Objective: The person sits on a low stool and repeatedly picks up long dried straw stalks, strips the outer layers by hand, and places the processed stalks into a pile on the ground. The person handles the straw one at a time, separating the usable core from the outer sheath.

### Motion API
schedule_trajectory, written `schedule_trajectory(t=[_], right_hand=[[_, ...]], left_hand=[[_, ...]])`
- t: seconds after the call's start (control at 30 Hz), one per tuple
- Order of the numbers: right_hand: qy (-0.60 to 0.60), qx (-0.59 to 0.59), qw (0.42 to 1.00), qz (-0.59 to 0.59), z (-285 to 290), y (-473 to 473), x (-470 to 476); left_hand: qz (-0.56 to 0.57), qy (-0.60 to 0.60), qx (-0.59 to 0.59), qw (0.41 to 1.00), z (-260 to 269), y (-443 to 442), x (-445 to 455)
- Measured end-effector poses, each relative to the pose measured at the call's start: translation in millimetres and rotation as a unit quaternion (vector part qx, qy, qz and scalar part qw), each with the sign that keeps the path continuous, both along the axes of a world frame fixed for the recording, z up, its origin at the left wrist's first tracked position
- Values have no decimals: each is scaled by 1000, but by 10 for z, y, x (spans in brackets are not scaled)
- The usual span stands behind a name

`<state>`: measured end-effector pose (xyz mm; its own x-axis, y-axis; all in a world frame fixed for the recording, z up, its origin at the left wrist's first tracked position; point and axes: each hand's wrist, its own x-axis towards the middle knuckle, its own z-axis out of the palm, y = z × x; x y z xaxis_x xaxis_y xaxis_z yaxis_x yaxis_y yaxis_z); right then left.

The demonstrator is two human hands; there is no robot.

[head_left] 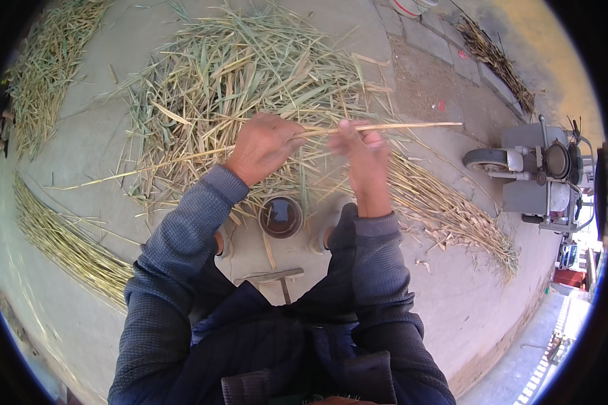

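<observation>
A long straw-coloured stalk (410, 126) runs across in front of me, with its thin end reaching out to the left. My left hand (266, 144) grips it near the middle, knuckles up. Further right, my right hand (361, 144) has its thumb and fingers around the same stalk; its fingertips are blurred. Below both hands spreads a heap of stripped leaves and husks (248, 76). Between my feet stands a round container (280, 217) of dark liquid. A bundle of unstripped stalks (446, 212) lies to the right, partly behind my right wrist.
Cleaned stalks (71, 243) lie in a bundle at the left. More leaves (55, 76) are piled at upper left. A motor tricycle (542, 167) stands at the right, and a white bucket (413, 7) at the top. A wooden T-shaped piece (271, 277) lies near my knees.
</observation>
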<state>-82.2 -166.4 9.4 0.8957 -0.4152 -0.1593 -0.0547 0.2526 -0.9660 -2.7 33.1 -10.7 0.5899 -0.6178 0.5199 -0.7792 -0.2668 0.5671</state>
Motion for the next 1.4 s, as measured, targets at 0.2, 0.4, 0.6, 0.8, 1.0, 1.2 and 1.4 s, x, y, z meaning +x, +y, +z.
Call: schedule_trajectory(t=[0.2, 0.4, 0.6, 0.8, 1.0, 1.2, 1.4], right_hand=[[-2, -17, 1000, -16, -47, 92, 12], [14, -54, 995, -78, -112, -153, 31], [13, -62, 996, -64, -165, -129, 54], [-4, -45, 998, -38, -139, 61, 109], [-24, -26, 995, -97, -102, -254, 84], [-105, 58, 945, -303, 63, -1314, -271], [75, -120, 989, -46, -158, -932, -109]], left_hand=[[50, 50, -40, 997, 109, 30, -46], [235, 255, -332, 877, 467, 731, 408], [237, -47, 12, 970, 256, 1013, 506], [1, 49, 67, 997, -12, 434, 213], [21, 36, 103, 994, -37, 475, 302], [91, 29, 154, 984, -67, 1076, 463], [84, 10, 122, 989, -97, 1036, 435]])
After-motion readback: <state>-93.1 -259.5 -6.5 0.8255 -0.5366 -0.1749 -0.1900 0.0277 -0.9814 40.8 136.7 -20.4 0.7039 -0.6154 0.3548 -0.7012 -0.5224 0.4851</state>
